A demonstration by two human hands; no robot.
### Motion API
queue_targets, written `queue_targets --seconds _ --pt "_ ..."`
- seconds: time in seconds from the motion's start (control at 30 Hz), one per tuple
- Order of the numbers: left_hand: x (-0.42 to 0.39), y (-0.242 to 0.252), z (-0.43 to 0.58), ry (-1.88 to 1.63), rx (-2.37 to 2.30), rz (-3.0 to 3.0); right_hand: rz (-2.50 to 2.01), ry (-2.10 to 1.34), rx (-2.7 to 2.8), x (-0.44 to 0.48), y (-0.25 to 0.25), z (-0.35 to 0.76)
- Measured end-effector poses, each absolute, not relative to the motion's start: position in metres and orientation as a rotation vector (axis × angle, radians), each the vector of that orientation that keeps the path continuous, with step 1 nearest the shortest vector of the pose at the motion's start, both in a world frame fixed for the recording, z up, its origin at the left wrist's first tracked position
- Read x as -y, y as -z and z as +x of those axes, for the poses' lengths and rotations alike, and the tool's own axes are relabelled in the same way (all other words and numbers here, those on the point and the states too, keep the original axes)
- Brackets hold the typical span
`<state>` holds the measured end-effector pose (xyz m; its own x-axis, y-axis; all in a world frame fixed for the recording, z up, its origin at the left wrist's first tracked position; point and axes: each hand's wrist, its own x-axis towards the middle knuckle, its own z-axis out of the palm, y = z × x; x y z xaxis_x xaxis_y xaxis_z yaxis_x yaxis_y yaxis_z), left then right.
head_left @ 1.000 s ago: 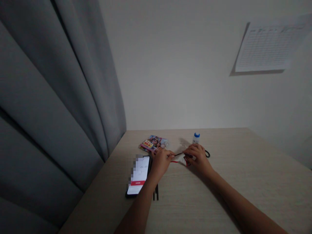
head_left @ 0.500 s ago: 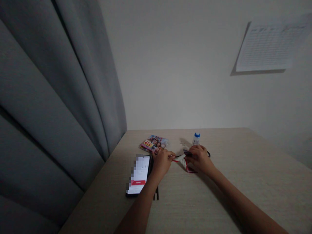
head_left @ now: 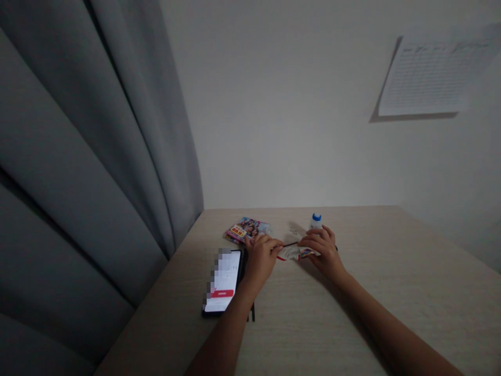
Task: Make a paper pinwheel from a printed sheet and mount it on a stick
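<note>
My left hand (head_left: 261,261) is closed, its thumb and fingertips pinching the left end of a small whitish leaflet (head_left: 288,254) with red and coloured printing. A thin dark rod or edge (head_left: 290,244) runs along the leaflet's far side between my two hands; I cannot tell what it is. My right hand (head_left: 324,253) is bent over the leaflet's right end, its fingers closed on it and hiding part of it. Just behind my right hand a small clear bottle (head_left: 316,221) with a blue cap stands upright.
A lit phone (head_left: 223,287) lies left of my left forearm, with dark strips (head_left: 253,313) beside it. Glossy printed packets (head_left: 246,230) lie beyond my left hand. A grey curtain (head_left: 97,156) borders the table (head_left: 297,334) on the left. A written sheet (head_left: 430,78) hangs on the wall.
My right hand has shifted slightly, its fingers now lying flatter over the leaflet. The leaflet's hanging corner has come up and it lies flatter. My left hand has barely moved.
</note>
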<state>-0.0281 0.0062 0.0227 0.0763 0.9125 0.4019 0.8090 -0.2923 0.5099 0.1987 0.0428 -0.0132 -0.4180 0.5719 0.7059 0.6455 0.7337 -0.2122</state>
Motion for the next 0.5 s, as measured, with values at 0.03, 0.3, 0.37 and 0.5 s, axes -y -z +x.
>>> queue_targets --seconds 0.03,0.3,0.37,0.5 --pt "-0.0063 -0.0228 -0.0281 -1.016 -1.765 2.185 -0.918 0.116 2.119 -0.0428 0.0134 0.1988" --pt "-0.0059 -0.0233 -0.0284 -0.984 -1.791 2.215 -0.927 0.12 2.1 -0.0422 0.0134 0.1984" --pt "-0.0056 -0.0236 -0.0284 -0.967 -1.795 2.222 -0.936 0.119 2.103 -0.0418 0.0129 0.198" --pt "-0.0052 -0.0238 -0.0284 -0.959 -1.797 2.214 -0.937 0.12 2.096 -0.0414 0.0126 0.1973"
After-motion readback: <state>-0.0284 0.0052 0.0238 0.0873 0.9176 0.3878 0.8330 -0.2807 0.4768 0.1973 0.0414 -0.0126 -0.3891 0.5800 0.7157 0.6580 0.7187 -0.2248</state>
